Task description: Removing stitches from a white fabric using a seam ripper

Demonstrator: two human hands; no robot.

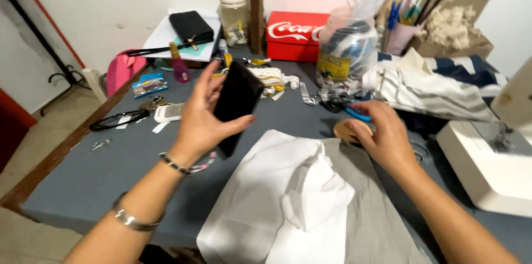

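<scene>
My left hand point(200, 121) is raised over the grey table point(100, 169) and grips a black phone point(235, 100) held upright with a slight tilt. My right hand point(382, 133) rests palm down on a round wooden disc point(348, 128), fingers curled over its edge. Just beyond that hand lie blue-handled scissors point(354, 113). In front of me white fabric point(288, 203) lies folded on top of a grey cloth point(366, 208).
A white sewing machine point(493, 153) stands at the right. Striped cloth point(432, 95), a big clear jar point(346, 47), a red box point(293, 34), a pen cup point(400, 34), a glass jar point(234, 20), glasses point(119, 120), a small calculator point(169, 112) and a measuring tape point(271, 78) crowd the table's far side.
</scene>
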